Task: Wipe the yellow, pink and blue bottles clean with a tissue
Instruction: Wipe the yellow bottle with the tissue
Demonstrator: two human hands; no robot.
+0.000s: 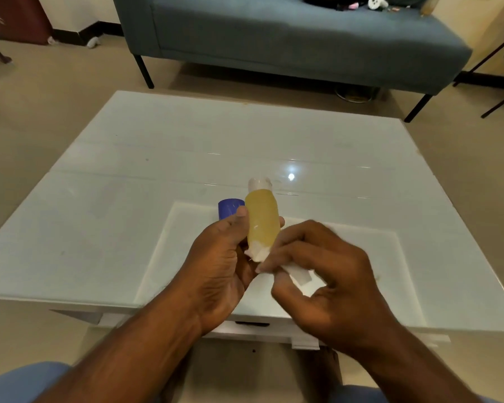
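Note:
My left hand (218, 266) grips a yellow bottle (262, 219) with a pale cap, held above the table with the cap pointing away from me. My right hand (323, 274) pinches a crumpled white tissue (300, 279) and presses it against the bottle's lower end. A blue bottle (229, 207) stands on the table just behind my left thumb, only its top showing. No pink bottle shows in the head view.
A white glossy table (157, 158) lies in front of me, its near edge below my wrists. A blue-grey sofa (288, 33) with small items on it stands beyond the table. Beige floor surrounds both.

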